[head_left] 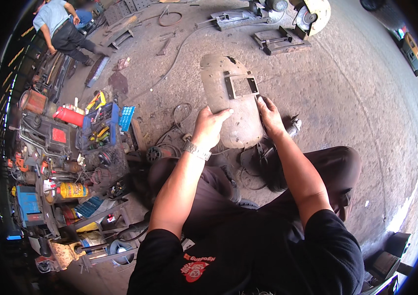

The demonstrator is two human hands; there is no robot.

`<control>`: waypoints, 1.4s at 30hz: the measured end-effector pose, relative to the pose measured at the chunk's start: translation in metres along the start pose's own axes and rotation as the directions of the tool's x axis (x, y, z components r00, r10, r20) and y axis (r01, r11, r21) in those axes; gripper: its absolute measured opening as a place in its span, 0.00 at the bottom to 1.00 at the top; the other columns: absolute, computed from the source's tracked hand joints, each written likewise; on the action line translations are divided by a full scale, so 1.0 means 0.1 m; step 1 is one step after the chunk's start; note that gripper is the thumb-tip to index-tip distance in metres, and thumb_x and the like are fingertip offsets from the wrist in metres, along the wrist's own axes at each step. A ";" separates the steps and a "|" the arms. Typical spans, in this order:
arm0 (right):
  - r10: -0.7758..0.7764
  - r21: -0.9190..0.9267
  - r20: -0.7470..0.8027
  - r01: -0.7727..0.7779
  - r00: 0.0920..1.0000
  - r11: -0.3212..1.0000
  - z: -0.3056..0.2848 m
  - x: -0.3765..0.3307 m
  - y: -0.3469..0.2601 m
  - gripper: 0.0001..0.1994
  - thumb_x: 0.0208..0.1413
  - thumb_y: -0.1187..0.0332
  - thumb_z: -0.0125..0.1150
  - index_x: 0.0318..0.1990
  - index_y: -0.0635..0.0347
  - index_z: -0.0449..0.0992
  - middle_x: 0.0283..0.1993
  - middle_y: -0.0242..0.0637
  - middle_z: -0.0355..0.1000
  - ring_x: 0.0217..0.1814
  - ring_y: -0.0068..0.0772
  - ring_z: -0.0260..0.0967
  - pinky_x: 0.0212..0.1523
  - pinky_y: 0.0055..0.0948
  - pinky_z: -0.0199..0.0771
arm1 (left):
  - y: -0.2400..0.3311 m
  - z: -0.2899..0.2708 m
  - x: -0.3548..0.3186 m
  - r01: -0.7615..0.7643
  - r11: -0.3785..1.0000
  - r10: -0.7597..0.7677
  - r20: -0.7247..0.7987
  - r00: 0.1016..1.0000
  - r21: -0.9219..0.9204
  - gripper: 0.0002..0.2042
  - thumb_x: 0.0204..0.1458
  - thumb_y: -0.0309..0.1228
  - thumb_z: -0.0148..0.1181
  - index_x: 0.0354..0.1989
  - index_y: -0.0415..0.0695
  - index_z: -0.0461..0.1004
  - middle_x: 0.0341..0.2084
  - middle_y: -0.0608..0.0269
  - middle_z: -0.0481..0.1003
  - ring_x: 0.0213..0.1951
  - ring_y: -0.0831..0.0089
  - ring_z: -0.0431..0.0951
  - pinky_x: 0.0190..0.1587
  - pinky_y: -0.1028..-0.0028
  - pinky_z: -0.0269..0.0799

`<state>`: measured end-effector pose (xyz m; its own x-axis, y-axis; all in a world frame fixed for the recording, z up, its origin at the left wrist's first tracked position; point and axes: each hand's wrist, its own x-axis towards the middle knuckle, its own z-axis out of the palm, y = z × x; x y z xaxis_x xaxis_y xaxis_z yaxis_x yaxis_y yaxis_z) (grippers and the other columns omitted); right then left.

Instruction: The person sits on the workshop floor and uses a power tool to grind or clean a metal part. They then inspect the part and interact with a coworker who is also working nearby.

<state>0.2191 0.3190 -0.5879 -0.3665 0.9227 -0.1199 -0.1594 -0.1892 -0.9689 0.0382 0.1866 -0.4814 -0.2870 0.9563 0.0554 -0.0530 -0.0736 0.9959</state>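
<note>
A worn, greyish-beige welding mask is held up in front of me over my lap. It is curved, with a dark-edged rectangular window frame in its upper part and a dark, ragged spot near its top edge. My left hand grips its left side, thumb lying across the front. On the opposite edge, just below the window, my right hand is closed around the rim. The fingers behind the mask are hidden. A metal-band watch is on my left wrist.
On my left, a blue toolbox with hand tools stands among a red canister, a yellow bottle and metal clutter. A cut-off saw stands ahead. Cable crosses the concrete floor. Another person is at far left.
</note>
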 end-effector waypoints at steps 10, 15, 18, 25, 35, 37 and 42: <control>0.289 -0.131 0.148 -0.271 0.946 0.954 0.12 -0.24 0.07 0.46 0.55 0.42 0.67 0.72 0.62 0.54 0.64 0.53 0.66 0.59 0.47 0.69 0.53 0.46 0.75 | -0.28 -0.13 0.22 0.136 0.986 -0.106 -0.274 0.956 0.092 0.11 0.54 0.17 0.61 0.46 0.34 0.77 0.39 0.58 0.81 0.36 0.73 0.81 0.42 0.72 0.78; 0.390 -0.010 0.271 -0.403 0.880 0.915 0.29 -0.36 0.14 0.52 0.50 0.45 0.73 0.73 0.63 0.49 0.65 0.55 0.64 0.64 0.51 0.65 0.54 0.50 0.74 | -0.33 -0.21 0.22 0.101 0.993 -0.081 -0.261 0.962 0.063 0.12 0.54 0.17 0.60 0.47 0.34 0.77 0.40 0.59 0.81 0.37 0.74 0.81 0.42 0.72 0.77; 0.328 0.106 0.313 -0.376 0.892 0.921 0.33 -0.38 0.21 0.55 0.47 0.50 0.77 0.74 0.65 0.46 0.64 0.56 0.66 0.63 0.50 0.66 0.52 0.47 0.74 | -0.30 -0.15 0.21 0.084 0.996 -0.077 -0.242 0.967 0.017 0.12 0.55 0.17 0.60 0.48 0.34 0.76 0.40 0.59 0.81 0.38 0.74 0.81 0.43 0.72 0.77; 0.219 -0.053 0.232 -0.213 0.948 0.976 0.31 -0.32 0.18 0.59 0.40 0.47 0.81 0.73 0.66 0.48 0.53 0.51 0.73 0.49 0.38 0.72 0.43 0.33 0.74 | -0.25 -0.16 0.20 0.095 0.990 -0.115 -0.210 0.971 -0.104 0.14 0.54 0.18 0.60 0.50 0.34 0.75 0.43 0.57 0.80 0.40 0.71 0.81 0.45 0.69 0.77; 0.224 -0.122 0.226 -0.201 0.948 0.972 0.31 -0.35 0.00 0.57 0.39 0.47 0.81 0.72 0.64 0.53 0.56 0.48 0.73 0.50 0.36 0.73 0.42 0.32 0.73 | -0.08 -0.17 0.15 0.177 0.932 -0.242 -0.180 0.953 -0.316 0.15 0.55 0.19 0.61 0.51 0.36 0.73 0.44 0.54 0.80 0.43 0.66 0.82 0.49 0.67 0.78; 0.231 -0.131 0.225 -0.206 0.947 0.970 0.32 -0.35 -0.05 0.57 0.39 0.46 0.81 0.73 0.64 0.53 0.56 0.48 0.73 0.51 0.37 0.73 0.43 0.32 0.73 | -0.08 -0.17 0.14 0.157 0.932 -0.229 -0.196 0.953 -0.326 0.15 0.55 0.19 0.61 0.51 0.36 0.73 0.44 0.55 0.80 0.44 0.67 0.81 0.50 0.67 0.77; 0.261 -0.187 0.250 -0.218 0.932 0.958 0.33 -0.35 -0.09 0.57 0.39 0.45 0.80 0.72 0.64 0.55 0.56 0.50 0.74 0.51 0.39 0.74 0.44 0.34 0.74 | -0.22 -0.22 0.16 0.090 0.950 -0.150 -0.185 0.971 -0.300 0.15 0.54 0.18 0.62 0.51 0.37 0.74 0.45 0.56 0.80 0.44 0.69 0.80 0.50 0.69 0.76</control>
<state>0.2027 0.2775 -0.5679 -0.6127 0.7267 -0.3106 0.0988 -0.3195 -0.9424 0.0141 0.1972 -0.5036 -0.4479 0.8874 -0.1092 -0.3628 -0.0688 0.9293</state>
